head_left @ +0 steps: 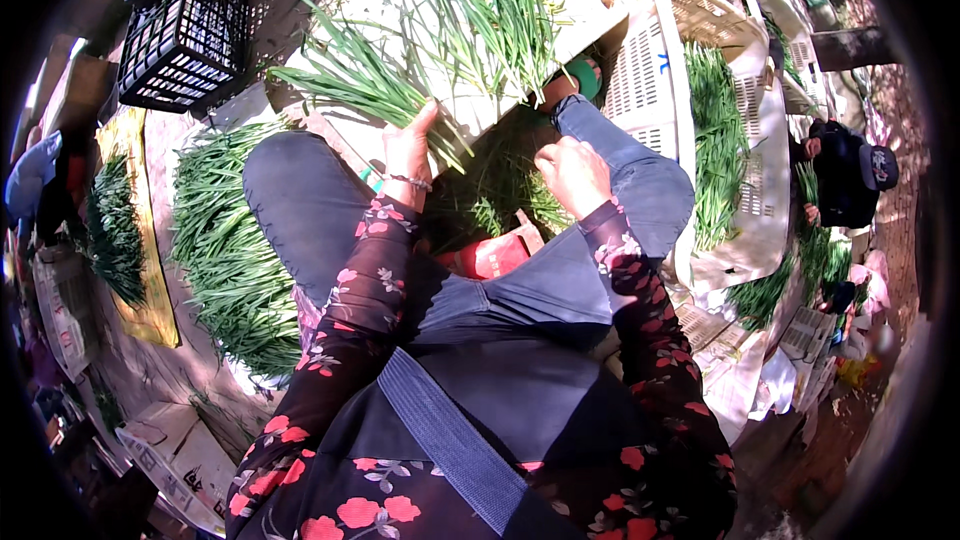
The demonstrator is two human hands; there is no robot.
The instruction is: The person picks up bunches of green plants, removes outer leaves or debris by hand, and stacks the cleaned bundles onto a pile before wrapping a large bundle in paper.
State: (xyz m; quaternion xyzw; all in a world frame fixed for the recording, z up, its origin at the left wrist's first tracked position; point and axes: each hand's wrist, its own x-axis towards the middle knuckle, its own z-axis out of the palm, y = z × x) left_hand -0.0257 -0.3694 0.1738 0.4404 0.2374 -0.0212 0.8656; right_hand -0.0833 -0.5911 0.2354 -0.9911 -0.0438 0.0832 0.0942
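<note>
My left hand (408,155) is closed on a bunch of long green leaves, like chives (350,90), lying over the white board (585,15); more loose leaves are spread across it. My right hand (575,175) is just past the board's near edge, fingers curled together; whether it holds anything I cannot make out. Below and between my hands, loose green trimmings (520,180) lie between my bent legs, above a red object (485,255), partly hidden.
A black plastic crate (185,30) is at upper left. A large leaf pile (230,250) and a yellow sheet (150,310) with greens lie left. White crates (760,190) holding greens stand right; beyond them, another person in dark clothing (850,175) handles greens.
</note>
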